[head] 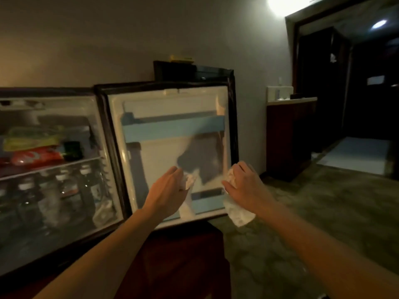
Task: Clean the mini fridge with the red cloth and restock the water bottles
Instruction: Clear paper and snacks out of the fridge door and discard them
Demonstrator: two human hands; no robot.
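Note:
The mini fridge (51, 104) stands open at the left, its door (168, 104) swung wide and facing me. The door's inner side is white with two light blue shelf rails. Several water bottles (64, 190) stand on the fridge's lower shelf. Both my hands are in front of the lower part of the door. My left hand (166, 188) grips one end of a pale, whitish-looking cloth (237, 212). My right hand (244, 182) grips the other end, which hangs down below it. The cloth's colour does not read as red in this dim light.
Snack packets (32, 147) lie on the fridge's upper shelf. A dark wooden cabinet (287, 139) stands right of the door, with a dark doorway (356, 87) beyond it. A dark red surface (183, 266) lies below the door. Grey carpet (302, 212) covers the floor at right.

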